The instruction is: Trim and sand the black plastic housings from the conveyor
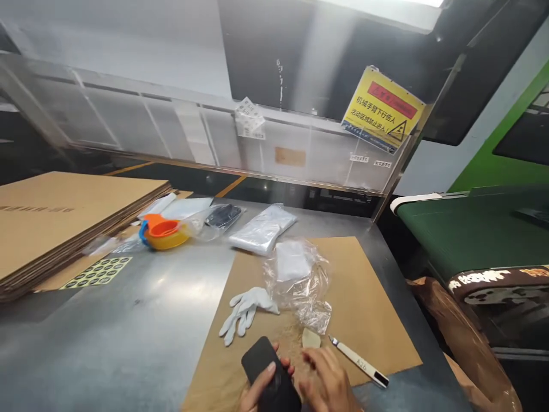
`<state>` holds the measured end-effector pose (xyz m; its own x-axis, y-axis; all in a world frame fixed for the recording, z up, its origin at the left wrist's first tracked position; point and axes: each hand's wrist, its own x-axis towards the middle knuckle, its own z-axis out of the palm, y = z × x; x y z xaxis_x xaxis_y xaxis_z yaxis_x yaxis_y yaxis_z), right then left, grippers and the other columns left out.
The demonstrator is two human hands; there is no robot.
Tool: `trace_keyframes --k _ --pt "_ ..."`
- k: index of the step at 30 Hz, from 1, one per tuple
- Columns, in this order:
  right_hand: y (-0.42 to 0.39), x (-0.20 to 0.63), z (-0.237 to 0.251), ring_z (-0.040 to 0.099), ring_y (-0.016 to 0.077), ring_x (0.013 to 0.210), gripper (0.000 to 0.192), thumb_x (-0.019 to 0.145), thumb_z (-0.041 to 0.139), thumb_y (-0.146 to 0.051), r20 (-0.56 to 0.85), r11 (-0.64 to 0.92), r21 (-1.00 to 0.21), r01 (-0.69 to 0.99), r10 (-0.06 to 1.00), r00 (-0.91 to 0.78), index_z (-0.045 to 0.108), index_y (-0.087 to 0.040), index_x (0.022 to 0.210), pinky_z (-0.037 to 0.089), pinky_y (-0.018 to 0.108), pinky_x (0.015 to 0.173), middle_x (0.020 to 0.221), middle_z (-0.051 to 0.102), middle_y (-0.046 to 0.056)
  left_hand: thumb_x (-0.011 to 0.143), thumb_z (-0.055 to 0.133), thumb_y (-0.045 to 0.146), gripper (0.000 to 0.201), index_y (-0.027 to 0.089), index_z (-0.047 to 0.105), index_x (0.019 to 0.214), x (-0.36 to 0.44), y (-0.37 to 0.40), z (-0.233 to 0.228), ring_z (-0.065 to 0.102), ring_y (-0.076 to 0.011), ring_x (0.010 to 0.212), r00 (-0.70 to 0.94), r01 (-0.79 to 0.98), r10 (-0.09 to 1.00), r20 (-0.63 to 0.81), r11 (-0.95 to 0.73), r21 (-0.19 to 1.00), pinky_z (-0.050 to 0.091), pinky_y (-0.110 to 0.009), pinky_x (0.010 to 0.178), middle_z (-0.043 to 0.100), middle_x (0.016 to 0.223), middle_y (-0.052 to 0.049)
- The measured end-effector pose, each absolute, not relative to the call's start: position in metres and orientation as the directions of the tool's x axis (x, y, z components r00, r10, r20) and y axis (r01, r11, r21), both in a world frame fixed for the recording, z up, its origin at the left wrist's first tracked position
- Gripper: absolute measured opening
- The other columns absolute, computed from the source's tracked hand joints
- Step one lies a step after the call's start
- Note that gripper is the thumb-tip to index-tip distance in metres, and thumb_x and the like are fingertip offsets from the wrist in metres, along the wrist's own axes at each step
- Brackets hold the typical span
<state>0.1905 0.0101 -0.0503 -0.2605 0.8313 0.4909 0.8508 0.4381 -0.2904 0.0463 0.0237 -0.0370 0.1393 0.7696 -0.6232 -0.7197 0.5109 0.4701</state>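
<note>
While my left hand point(257, 395) holds the black part point(268, 375) with fingers clamped on it, my right hand point(328, 380) rests beside, fingers loosely together. Just beyond lie a white knife point(359, 361), a white glove point(245, 310) and a plastic bag point(300, 280) on the surface point(128, 320).

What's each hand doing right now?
Left hand: closed around a black phone-like slab.
Right hand: holds nothing, fingers resting on the brown paper sheet.
</note>
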Motion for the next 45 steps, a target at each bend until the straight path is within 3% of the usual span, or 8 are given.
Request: trace_keyframes --k 4,8,16,22,27,33,38,45 --pt "0.029 0.186 -0.064 0.056 0.0277 0.086 0.028 0.085 0.049 -0.026 0.396 0.194 -0.227 0.954 0.914 -0.092 0.058 -0.017 0.11 0.05 0.042 0.071 0.098 0.061 0.014 0.052 0.079 0.037 0.049 0.014 0.066 0.094 0.028 0.004 -0.039 0.063 -0.0198 0.064 -0.001 -0.556 0.929 -0.371 0.308 0.772 0.048 -0.029 0.065 0.069 0.067 -0.005" --pt "0.038 0.18 -0.082 0.052 0.0329 0.089 0.032 0.081 0.048 -0.015 0.372 0.172 -0.218 0.961 0.925 -0.081 0.06 -0.012 0.111 0.048 0.051 0.072 0.099 0.059 0.019 0.065 0.07 0.038 0.034 0.016 0.069 0.091 0.011 -0.009 -0.037 0.061 -0.019 0.067 -0.009 -0.241 0.998 -0.056 0.052 0.969 0.046 -0.029 0.065 0.068 0.07 -0.005" --pt "0.013 0.193 -0.078 0.044 0.0303 0.114 0.038 0.087 0.042 -0.02 0.399 0.266 -0.297 0.917 0.907 -0.134 0.05 -0.018 0.124 0.044 0.049 0.086 0.125 0.047 0.015 0.07 0.064 0.021 0.023 0.016 0.062 0.093 -0.019 -0.009 -0.023 0.058 -0.0169 0.062 0.28 0.065 0.889 0.362 -0.394 0.917 0.046 -0.029 0.06 0.065 0.07 -0.005" --pt "-0.024 0.181 0.012 0.048 0.0241 0.106 0.043 0.086 0.047 -0.018 0.475 0.544 -0.588 0.599 0.831 -0.288 0.044 -0.021 0.129 0.045 0.04 0.085 0.113 0.054 0.011 0.067 0.065 0.023 0.02 0.017 0.062 0.086 -0.013 -0.014 -0.018 0.059 -0.016 0.06 0.364 0.126 0.853 0.375 -0.444 0.887 0.044 -0.027 0.058 0.066 0.068 -0.005" --pt "-0.033 0.152 0.045 0.046 0.0209 0.086 0.045 0.083 0.048 -0.02 0.608 0.814 -0.459 0.355 0.58 -0.542 0.045 -0.016 0.128 0.046 0.036 0.069 0.1 0.051 0.012 0.077 0.05 0.028 0.018 0.016 0.062 0.069 -0.009 -0.019 -0.02 0.054 -0.0144 0.052 0.422 0.159 0.839 0.344 -0.442 0.883 0.04 -0.026 0.052 0.062 0.058 -0.005" --pt "-0.037 0.16 0.04 0.044 0.0199 0.086 0.057 0.078 0.047 -0.006 0.477 0.751 -0.502 0.428 0.654 -0.588 0.039 -0.018 0.133 0.046 0.034 0.069 0.1 0.048 0.011 0.067 0.064 0.024 0.011 0.018 0.065 0.076 -0.018 -0.027 -0.02 0.055 -0.0156 0.056 0.477 0.157 0.837 0.268 -0.38 0.912 0.04 -0.026 0.055 0.065 0.063 -0.004" --pt "-0.041 0.159 0.04 0.047 0.0203 0.083 0.057 0.081 0.048 -0.014 0.519 0.775 -0.481 0.411 0.629 -0.578 0.035 -0.024 0.136 0.046 0.035 0.067 0.097 0.051 0.01 0.072 0.058 0.029 0.02 0.018 0.06 0.056 -0.013 -0.029 -0.016 0.05 -0.016 0.052 0.523 0.151 0.821 0.23 -0.355 0.923 0.037 -0.028 0.052 0.057 0.055 -0.006" --pt "-0.04 0.161 0.054 0.049 0.0188 0.081 0.063 0.079 0.051 -0.009 0.467 0.762 -0.486 0.427 0.64 -0.61 0.033 -0.026 0.137 0.047 0.032 0.063 0.094 0.055 0.009 0.069 0.062 0.026 0.01 0.017 0.067 0.066 -0.009 -0.032 -0.014 0.051 -0.0164 0.053 0.541 0.139 0.828 0.15 -0.264 0.955 0.038 -0.028 0.053 0.06 0.058 -0.005"
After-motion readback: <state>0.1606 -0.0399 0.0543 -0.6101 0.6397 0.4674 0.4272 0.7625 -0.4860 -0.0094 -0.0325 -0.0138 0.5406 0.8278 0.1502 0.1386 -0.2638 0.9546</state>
